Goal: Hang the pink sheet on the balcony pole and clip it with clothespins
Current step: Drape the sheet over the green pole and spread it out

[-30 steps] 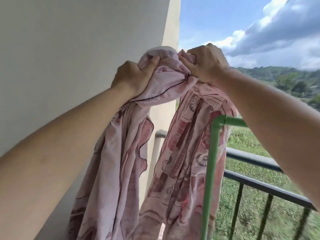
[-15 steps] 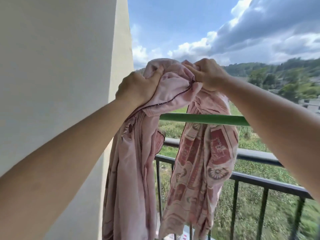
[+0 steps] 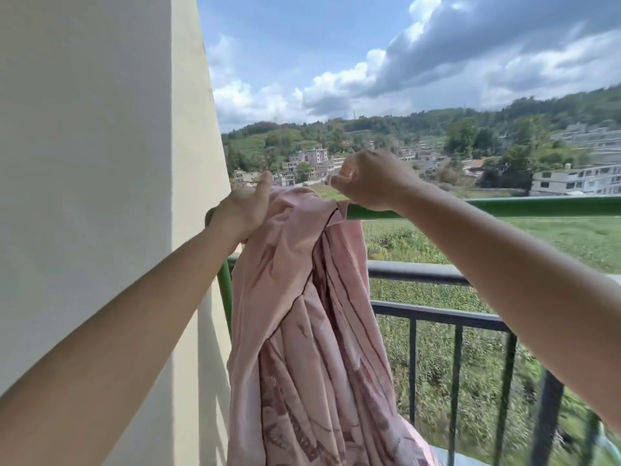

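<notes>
The pink patterned sheet (image 3: 302,297) hangs bunched over the left end of the green balcony pole (image 3: 504,206), and its folds fall down past the railing. My left hand (image 3: 243,210) grips the sheet's top at the left, beside the wall, with the thumb raised. My right hand (image 3: 373,179) sits just above the pole with its fingers curled, pinching the sheet's top right edge. No clothespins are in view.
A cream wall (image 3: 100,163) stands close on the left. The pole's green upright (image 3: 225,290) runs down beside it. A dark metal railing (image 3: 420,269) with vertical bars lies below and beyond the pole. Fields, houses and hills lie far off.
Both hands have come down from above the pole, and the sheet now lies over it. The hands have moved a little apart, and the view has swung to the right.
</notes>
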Demonstrator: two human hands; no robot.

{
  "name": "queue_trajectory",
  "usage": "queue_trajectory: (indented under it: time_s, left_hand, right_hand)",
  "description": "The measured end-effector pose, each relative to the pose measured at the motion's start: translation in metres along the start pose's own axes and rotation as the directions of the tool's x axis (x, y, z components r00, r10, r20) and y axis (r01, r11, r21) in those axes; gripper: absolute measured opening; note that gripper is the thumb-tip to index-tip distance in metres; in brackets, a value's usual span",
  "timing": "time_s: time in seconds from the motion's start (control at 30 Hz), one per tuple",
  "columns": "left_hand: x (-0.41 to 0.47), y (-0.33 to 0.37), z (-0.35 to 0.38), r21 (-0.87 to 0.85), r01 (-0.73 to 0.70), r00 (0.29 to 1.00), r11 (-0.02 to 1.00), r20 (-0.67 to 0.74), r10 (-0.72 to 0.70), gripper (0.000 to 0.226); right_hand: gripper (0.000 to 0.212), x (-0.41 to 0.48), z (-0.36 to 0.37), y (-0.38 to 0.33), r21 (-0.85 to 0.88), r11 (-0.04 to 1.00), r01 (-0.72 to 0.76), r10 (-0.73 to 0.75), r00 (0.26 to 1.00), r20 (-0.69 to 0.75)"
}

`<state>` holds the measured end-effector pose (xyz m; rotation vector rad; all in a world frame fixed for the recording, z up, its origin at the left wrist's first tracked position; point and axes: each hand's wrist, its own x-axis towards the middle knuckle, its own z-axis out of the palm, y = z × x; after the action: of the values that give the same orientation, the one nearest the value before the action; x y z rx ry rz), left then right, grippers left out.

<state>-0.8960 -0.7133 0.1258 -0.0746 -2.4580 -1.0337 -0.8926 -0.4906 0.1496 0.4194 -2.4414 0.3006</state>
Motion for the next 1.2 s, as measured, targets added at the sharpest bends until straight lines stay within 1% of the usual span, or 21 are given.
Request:
queue_trajectory:
  time_s: [0.07, 0.1, 0.17, 0.23, 0.3, 0.37, 0.47, 0.53, 0.63, 0.73, 0.8, 0.87, 0.93, 0.97, 1.0, 1.03, 1.07, 1.1, 1.13, 1.17, 1.2]
  left_hand:
    - [0.000, -0.010, 0.002, 0.015, -0.031, 0.999, 0.999, -0.036, 0.031, 0.055]
    - [-0.001, -0.014, 0.004, -0.016, -0.041, 0.998, 0.999, -0.050, 0.040, 0.047]
    - [-0.001, -0.022, 0.008, -0.179, -0.031, 0.999, 0.983, -0.037, 0.025, 0.038]
    - [-0.006, -0.025, 0.011, -0.303, -0.019, 1.000, 0.953, -0.004, 0.019, 0.038]
    - [-0.012, -0.026, 0.015, -0.300, -0.047, 0.999, 0.953, -0.004, 0.048, 0.039]
    - [-0.017, -0.029, 0.018, -0.294, -0.099, 0.995, 0.951, -0.035, 0.093, 0.039]
    - [-0.020, -0.037, 0.018, -0.232, -0.174, 0.984, 0.957, -0.061, 0.165, 0.043]
    - [-0.020, -0.043, 0.017, -0.189, -0.209, 0.978, 0.960, -0.043, 0.204, 0.049]
    - [-0.022, -0.044, 0.019, -0.176, -0.231, 0.973, 0.957, -0.049, 0.226, 0.056]
    - [-0.029, -0.040, 0.028, -0.185, -0.240, 0.969, 0.953, -0.105, 0.224, 0.053]
    - [-0.037, -0.034, 0.035, -0.182, -0.259, 0.955, 0.949, -0.192, 0.224, 0.048]
    - [-0.041, -0.031, 0.040, -0.135, -0.306, 0.910, 0.942, -0.332, 0.248, 0.045]
    - [-0.039, -0.029, 0.042, -0.070, -0.392, 0.830, 0.917, -0.458, 0.319, 0.050]
    - [-0.036, -0.029, 0.041, -0.041, -0.443, 0.785, 0.896, -0.499, 0.366, 0.053]
    - [-0.033, -0.027, 0.040, -0.003, -0.501, 0.740, 0.866, -0.521, 0.426, 0.058]
    - [-0.029, -0.024, 0.039, 0.045, -0.566, 0.698, 0.823, -0.504, 0.508, 0.063]
    - [-0.027, -0.018, 0.036, 0.092, -0.630, 0.668, 0.771, -0.444, 0.598, 0.066]
    - [-0.028, -0.012, 0.034, 0.136, -0.675, 0.651, 0.726, -0.354, 0.671, 0.065]
    - [-0.030, -0.005, 0.035, 0.166, -0.704, 0.649, 0.691, -0.246, 0.720, 0.062]
    - [-0.032, -0.001, 0.037, 0.178, -0.716, 0.658, 0.675, -0.150, 0.738, 0.057]
    - [-0.035, 0.001, 0.040, 0.175, -0.717, 0.673, 0.675, -0.082, 0.735, 0.053]
  right_hand:
    - [0.032, -0.019, 0.000, -0.005, -0.024, 0.999, -0.034, 0.030, 0.987, -0.158]
    - [0.032, -0.030, 0.000, -0.010, -0.036, 0.998, -0.044, 0.034, 0.973, -0.227]
    - [0.048, -0.048, 0.007, -0.025, -0.069, 0.996, -0.055, 0.032, 0.954, -0.298]
    - [0.065, -0.059, 0.015, -0.042, -0.147, 0.984, -0.100, 0.051, 0.952, -0.303]
    - [0.071, -0.063, 0.023, -0.056, -0.213, 0.960, -0.182, 0.107, 0.940, -0.323]
    - [0.065, -0.068, 0.028, -0.064, -0.259, 0.938, -0.232, 0.138, 0.932, -0.335]
    - [0.047, -0.079, 0.034, -0.063, -0.265, 0.953, -0.146, 0.040, 0.929, -0.368]
    - [0.047, -0.091, 0.029, -0.051, -0.299, 0.946, -0.126, 0.006, 0.928, -0.373]
    - [0.047, -0.115, 0.004, -0.020, -0.336, 0.906, -0.256, 0.080, 0.885, -0.458]
    - [0.047, -0.144, -0.019, 0.003, -0.332, 0.822, -0.462, 0.261, 0.825, -0.501]
    - [0.045, -0.154, -0.025, 0.005, -0.271, 0.780, -0.564, 0.380, 0.771, -0.510]
    - [0.042, -0.159, -0.026, 0.000, -0.112, 0.787, -0.606, 0.486, 0.722, -0.493]
    - [0.039, -0.161, -0.022, -0.010, 0.128, 0.787, -0.603, 0.593, 0.683, -0.426]
    - [0.043, -0.161, -0.019, -0.016, 0.256, 0.760, -0.597, 0.647, 0.660, -0.381]
    - [0.054, -0.160, -0.015, -0.023, 0.367, 0.716, -0.594, 0.697, 0.641, -0.321]
    - [0.070, -0.161, -0.011, -0.031, 0.454, 0.669, -0.589, 0.729, 0.640, -0.243]
    - [0.084, -0.161, -0.006, -0.038, 0.508, 0.623, -0.595, 0.742, 0.655, -0.143]
    - [0.087, -0.162, -0.001, -0.043, 0.546, 0.580, -0.605, 0.740, 0.671, -0.043]
    - [0.079, -0.163, 0.005, -0.048, 0.576, 0.542, -0.612, 0.729, 0.684, 0.041]
    - [0.063, -0.165, 0.010, -0.051, 0.617, 0.506, -0.602, 0.713, 0.695, 0.093]
    - [0.047, -0.166, 0.013, -0.053, 0.661, 0.482, -0.575, 0.700, 0.707, 0.105]
